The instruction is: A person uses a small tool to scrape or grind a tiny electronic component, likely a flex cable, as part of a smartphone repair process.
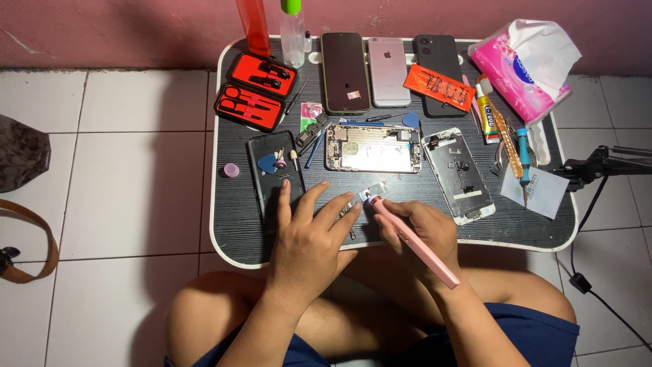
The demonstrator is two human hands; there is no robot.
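My right hand (415, 231) grips a pink pen-shaped tool (411, 238), its tip resting on a small metal phone part (372, 191) on the dark lap table (516, 228). My left hand (309, 234) lies flat beside it, fingers spread, fingertips pressing on the small part's left end. Just beyond the hands lies an opened phone body (373, 147) showing its inner metal frame. A detached screen frame (458, 173) rests to the right of it.
A black phone back (270, 170) with picks on it lies left. At the far edge are three phones (388, 71), a red tool case (256, 90), bottles (292, 34), an orange packet (439, 86), a tissue pack (523, 64), glue, tweezers and a screwdriver (523, 156). A cable (598, 204) runs at right.
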